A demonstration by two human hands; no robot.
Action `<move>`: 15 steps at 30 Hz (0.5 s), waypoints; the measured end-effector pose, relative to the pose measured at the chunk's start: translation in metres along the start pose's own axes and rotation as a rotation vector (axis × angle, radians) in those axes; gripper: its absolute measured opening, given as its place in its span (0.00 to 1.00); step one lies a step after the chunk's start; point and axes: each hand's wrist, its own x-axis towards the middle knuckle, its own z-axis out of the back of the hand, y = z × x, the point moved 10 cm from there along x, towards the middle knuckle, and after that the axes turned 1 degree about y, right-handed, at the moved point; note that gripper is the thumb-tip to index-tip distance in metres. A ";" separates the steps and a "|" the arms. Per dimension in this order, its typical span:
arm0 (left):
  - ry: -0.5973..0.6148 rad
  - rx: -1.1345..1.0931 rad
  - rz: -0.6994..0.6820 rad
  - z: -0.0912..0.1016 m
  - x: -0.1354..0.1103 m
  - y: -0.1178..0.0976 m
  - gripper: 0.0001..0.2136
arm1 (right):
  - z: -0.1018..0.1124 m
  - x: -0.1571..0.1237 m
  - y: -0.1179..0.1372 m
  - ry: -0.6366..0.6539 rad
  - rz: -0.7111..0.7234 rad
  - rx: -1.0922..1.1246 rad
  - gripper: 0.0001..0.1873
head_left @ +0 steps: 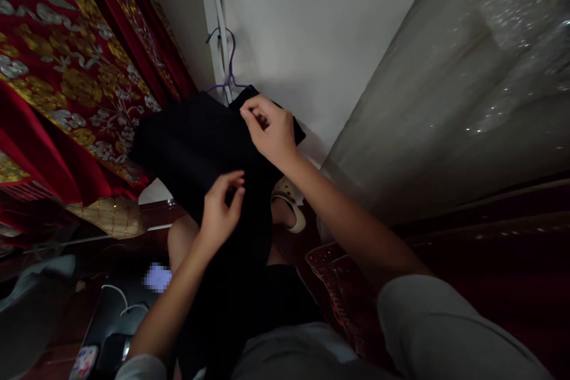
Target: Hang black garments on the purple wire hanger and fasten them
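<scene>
A black garment (191, 136), seemingly a short-sleeved top, hangs in front of me on a thin purple hanger (232, 56). My right hand (272, 133) is raised before its neck area, thumb and forefinger pinched together. Whatever lies in that pinch is too small or dark to make out. Lower down, my left hand (220, 208) is held in front of the dark cloth. Its fingers curl toward the thumb, with the tips close together. Against the black fabric I cannot make out what they hold.
The hanger hooks onto a white pole (218, 6) by the wall. Red cloth with gold and silver embroidery (84, 65) hangs at left. A plastic-wrapped surface (445, 101) leans at right. Below are a cream clog (294, 214), a pale cable (120, 294) and dark red upholstery (490, 285).
</scene>
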 end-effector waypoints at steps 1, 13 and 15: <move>-0.037 -0.010 -0.042 0.010 0.019 -0.014 0.15 | 0.003 -0.006 0.004 -0.002 0.001 0.003 0.14; -0.040 0.038 -0.150 0.021 0.139 -0.040 0.07 | 0.006 0.002 0.006 0.045 0.279 -0.045 0.16; -0.021 0.179 -0.240 0.020 0.140 -0.050 0.10 | -0.004 -0.010 -0.001 0.042 0.345 -0.091 0.17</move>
